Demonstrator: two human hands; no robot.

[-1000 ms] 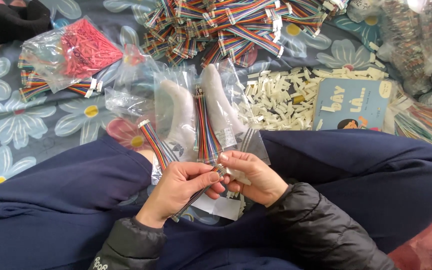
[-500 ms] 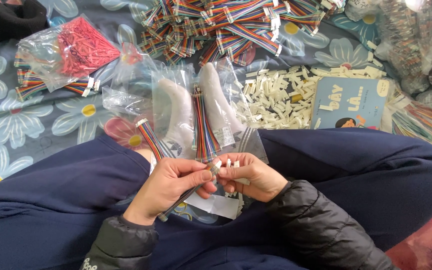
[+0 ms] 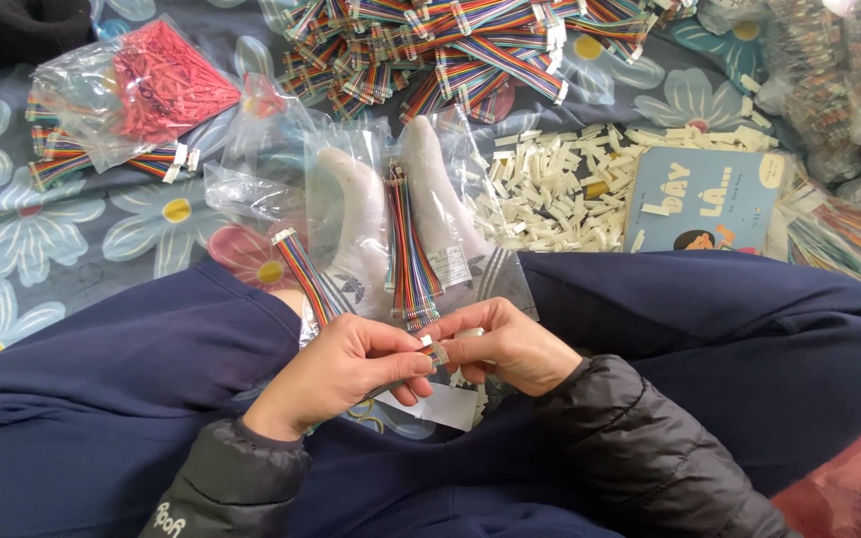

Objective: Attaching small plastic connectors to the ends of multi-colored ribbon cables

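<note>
Floral sheet (image 3: 82, 249) underfoot; left hand (image 3: 346, 371) and right hand (image 3: 510, 344) pinch one small white connector (image 3: 434, 349) (cable pile (image 3: 450, 45) at 12 o'clock).

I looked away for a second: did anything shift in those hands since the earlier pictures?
Hardly. The left hand and right hand drew slightly apart, then pinched together again on the small white connector at the cable end. Nothing was let go. The bagged rainbow cables, loose white connectors and blue booklet stayed put.

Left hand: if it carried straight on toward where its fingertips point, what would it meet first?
The left hand points right, pinching a small white connector. Straight on, it would most likely meet the right hand's fingertips, which already look nearly touching; depth is unclear.
</note>
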